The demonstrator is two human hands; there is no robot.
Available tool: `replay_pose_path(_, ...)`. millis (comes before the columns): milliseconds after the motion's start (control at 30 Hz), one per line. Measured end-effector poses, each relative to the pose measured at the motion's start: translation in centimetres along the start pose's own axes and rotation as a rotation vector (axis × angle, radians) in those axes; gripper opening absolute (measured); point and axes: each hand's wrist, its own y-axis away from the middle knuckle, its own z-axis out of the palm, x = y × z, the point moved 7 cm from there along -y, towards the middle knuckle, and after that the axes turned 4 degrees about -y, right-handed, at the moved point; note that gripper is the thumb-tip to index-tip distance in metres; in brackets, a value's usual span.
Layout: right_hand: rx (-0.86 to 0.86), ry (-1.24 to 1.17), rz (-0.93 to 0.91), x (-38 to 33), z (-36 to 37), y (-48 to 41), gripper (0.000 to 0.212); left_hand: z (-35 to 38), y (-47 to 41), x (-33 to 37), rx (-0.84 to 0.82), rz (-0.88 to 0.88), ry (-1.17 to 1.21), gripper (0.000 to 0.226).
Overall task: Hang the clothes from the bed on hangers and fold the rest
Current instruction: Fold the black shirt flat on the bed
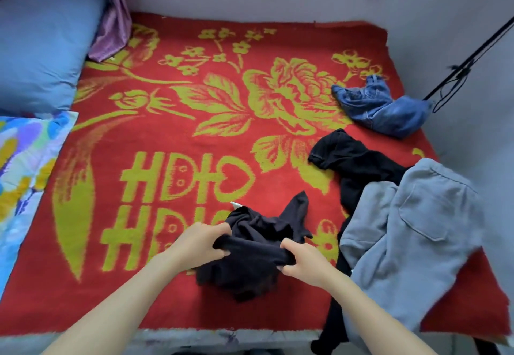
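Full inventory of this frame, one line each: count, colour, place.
held black garment: 1, black, near centre of bed, bunched
second black garment: 1, black, right side, partly under grey garment
grey garment: 1, grey, near right, over bed edge
denim garment: 1, blue, far right
blanket: 1, red with yellow-green flowers, covers bed
pillow: 1, blue, far left
purple cloth: 2 pieces, purple, beside pillow and top right edge
patterned bedding: 1, multicoloured, left edge
pole: 1, black, slanted, right
left hand: 1, grips held black garment
right hand: 1, grips held black garment
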Motion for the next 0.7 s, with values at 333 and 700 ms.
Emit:
replay_pose_path(333, 0.299, 0.000, 0.011, -13.2, -4.2, -1.5, 0.015, -22.8, 14.0, -2.2, 0.286, 0.292, 0.400, 0.026)
replay_pose_path(700, 0.532, -0.014, 0.169, -17.1, -5.8, -3.4, 0.034, -27.5, 20.3, -10.1, 0.673, 0.154, 0.350, 0.029)
